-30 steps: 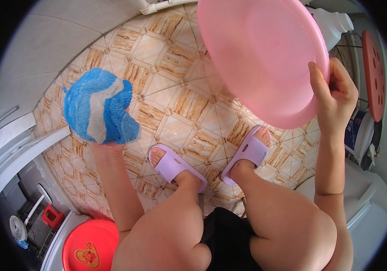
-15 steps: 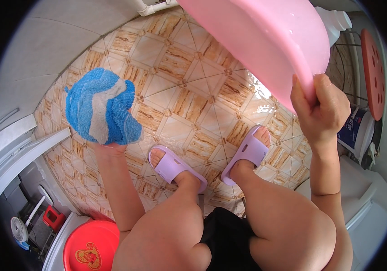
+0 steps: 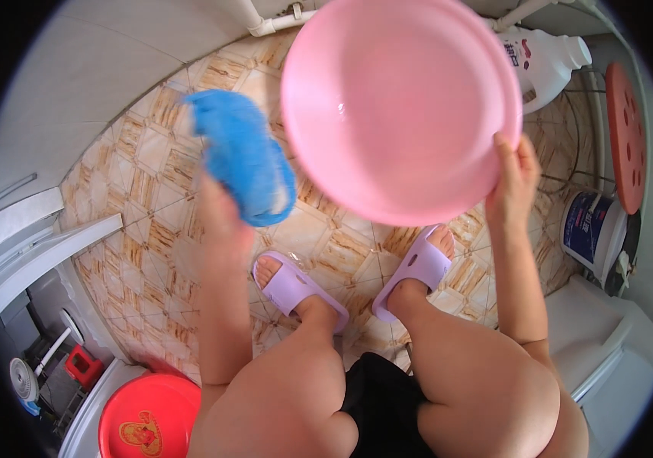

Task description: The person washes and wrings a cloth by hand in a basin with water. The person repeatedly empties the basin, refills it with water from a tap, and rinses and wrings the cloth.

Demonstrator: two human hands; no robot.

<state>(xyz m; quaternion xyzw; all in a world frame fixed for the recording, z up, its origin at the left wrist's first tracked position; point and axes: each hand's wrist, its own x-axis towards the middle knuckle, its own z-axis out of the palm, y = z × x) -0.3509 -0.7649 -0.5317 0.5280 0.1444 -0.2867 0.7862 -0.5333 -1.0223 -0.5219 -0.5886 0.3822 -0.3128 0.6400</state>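
Observation:
A large pink basin point(image 3: 395, 114) is held up over the tiled floor, its inside facing me. Its right rim is gripped by my right hand point(image 3: 516, 175), with the thumb over the edge. To the left, my left hand point(image 3: 223, 214) is smeared by motion and closed on a fluffy blue cloth point(image 3: 246, 156) with a bit of white. The cloth hangs just left of the basin, apart from it. Both feet, in lilac slippers point(image 3: 303, 286), stand on the floor below.
A white plastic bottle point(image 3: 551, 65) lies beyond the basin's right side. At the right are a white and blue bucket point(image 3: 590, 233) and a red stool with holes point(image 3: 625, 137). A red basin point(image 3: 151, 416) stands at lower left. White pipes point(image 3: 277, 24) run along the wall.
The pink basin has swung left and turned its inside toward me. My left hand has brought the cloth to the right, closer to the basin.

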